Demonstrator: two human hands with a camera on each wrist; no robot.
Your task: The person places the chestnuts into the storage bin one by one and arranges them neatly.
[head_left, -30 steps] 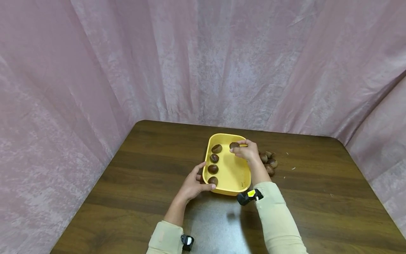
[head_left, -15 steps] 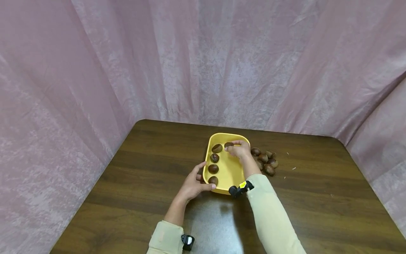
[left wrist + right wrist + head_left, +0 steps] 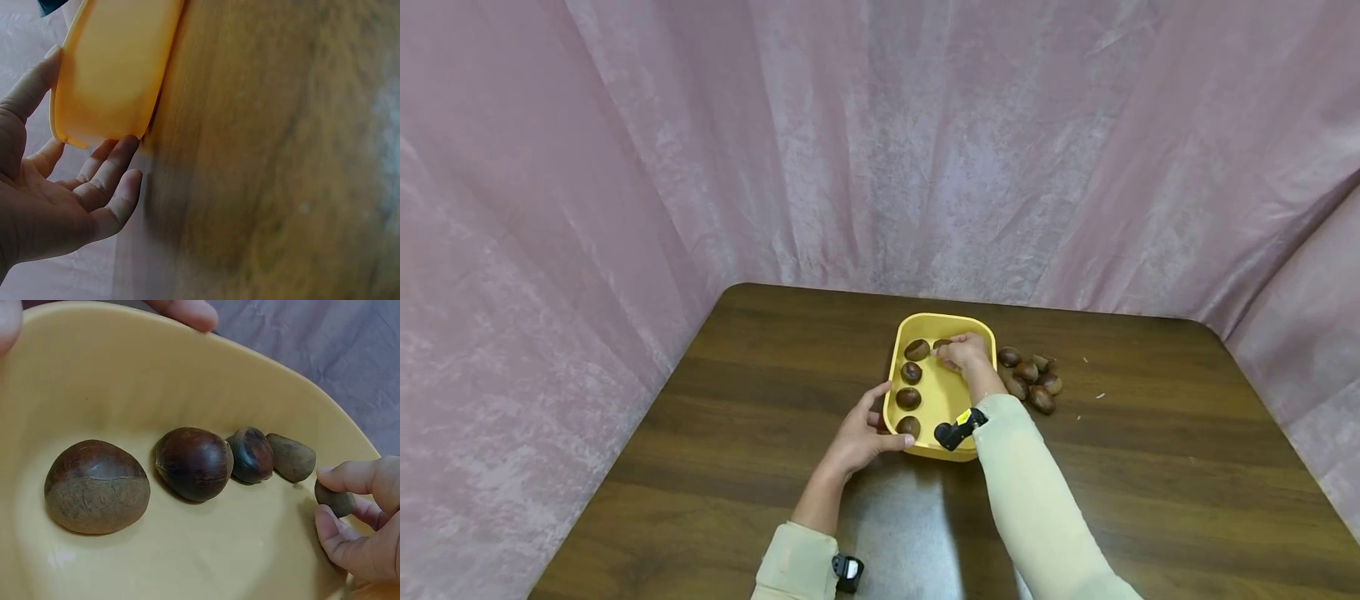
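A yellow plastic container (image 3: 951, 392) stands on the table with a row of brown chestnuts (image 3: 907, 398) along its left wall. At its near left corner, my left hand (image 3: 856, 437) holds it, thumb at the near rim and fingers against the side wall (image 3: 119, 75). Inside the container, my right hand (image 3: 967, 354) pinches another chestnut (image 3: 335, 500) between thumb and fingertips, close to the floor at the far end. That chestnut sits beside the farthest one of the row (image 3: 291, 457). Fingers cover part of it in the head view.
A loose pile of chestnuts (image 3: 1030, 375) lies on the wooden table (image 3: 722, 433) just right of the container. Small pale scraps (image 3: 1101, 396) are scattered farther right. A pink curtain (image 3: 880, 150) hangs behind the table's far edge.
My right hand has moved left and down into the container with its chestnut, uncovering more of the pile at the right. The left hand keeps its hold on the corner.
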